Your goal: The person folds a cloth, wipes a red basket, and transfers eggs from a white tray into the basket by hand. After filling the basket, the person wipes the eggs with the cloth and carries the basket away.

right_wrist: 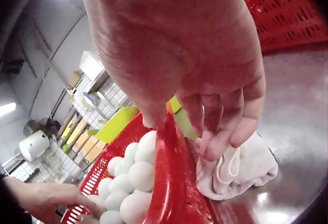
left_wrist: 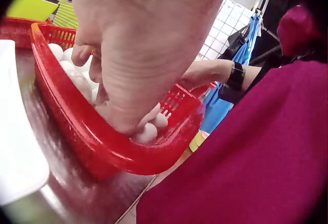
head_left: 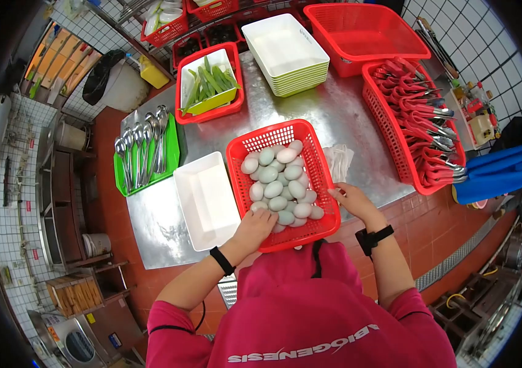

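Observation:
A red plastic basket (head_left: 324, 165) full of pale green and whitish eggs (head_left: 270, 175) stands in front of the person. The left hand (head_left: 257, 230) reaches over its near left corner, fingers bent down among the eggs. The palm hides much of these fingers in the left wrist view, and I cannot tell whether they grip an egg. At the basket's right rim the right hand (head_left: 354, 201) holds the edge, thumb on the inner side and fingers outside. Close below those fingers lies a folded whitish cloth (right_wrist: 238, 170).
Left of the basket lies a white tray (head_left: 202, 196), then a green tray (head_left: 170, 161) of spoons. Behind are a red-rimmed bin of green vegetables (head_left: 210, 83) and stacked white containers (head_left: 288, 52). A red basket of red-handled utensils (head_left: 389, 132) stands on the steel table (head_left: 156, 242).

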`<state>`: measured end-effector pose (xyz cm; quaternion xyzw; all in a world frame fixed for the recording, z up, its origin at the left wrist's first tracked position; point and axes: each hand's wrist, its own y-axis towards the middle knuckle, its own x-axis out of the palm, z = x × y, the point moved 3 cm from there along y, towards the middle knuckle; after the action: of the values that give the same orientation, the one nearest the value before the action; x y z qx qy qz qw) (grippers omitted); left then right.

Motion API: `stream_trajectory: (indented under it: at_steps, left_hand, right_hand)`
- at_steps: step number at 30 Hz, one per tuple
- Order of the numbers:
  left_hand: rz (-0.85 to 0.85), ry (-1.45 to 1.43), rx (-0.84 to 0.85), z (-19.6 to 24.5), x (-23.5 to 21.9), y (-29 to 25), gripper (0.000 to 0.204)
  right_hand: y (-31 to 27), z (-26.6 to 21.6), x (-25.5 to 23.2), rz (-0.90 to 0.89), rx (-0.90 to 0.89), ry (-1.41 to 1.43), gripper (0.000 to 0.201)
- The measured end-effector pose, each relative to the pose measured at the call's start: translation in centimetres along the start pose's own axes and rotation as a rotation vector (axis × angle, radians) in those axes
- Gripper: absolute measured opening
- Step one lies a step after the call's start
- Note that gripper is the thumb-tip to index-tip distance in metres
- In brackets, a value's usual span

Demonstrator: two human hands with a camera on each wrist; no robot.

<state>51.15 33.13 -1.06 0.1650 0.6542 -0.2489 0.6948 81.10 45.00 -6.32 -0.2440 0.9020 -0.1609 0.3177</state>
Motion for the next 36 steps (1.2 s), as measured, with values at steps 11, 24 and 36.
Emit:
stream_trajectory:
  at_steps: [11,24,36]
  left_hand:
    - [0.058,-0.399,-0.209,-1.3,-3.7,-1.7,0.067]
    - [0.226,-0.703,-0.283,0.1,-7.7,2.1,0.044]
    - [0.478,-0.545,0.277,11.4,-10.5,14.5,0.052]
  right_hand:
    - [5.7,1.7,-2.3,0.271,0.174,-0.288,0.085]
    - [1.7,3.1,-8.3,0.232,0.168,0.07,0.06]
    - [-11.8,-2.2,-10.5,-0.057,-0.114,0.481,0.035]
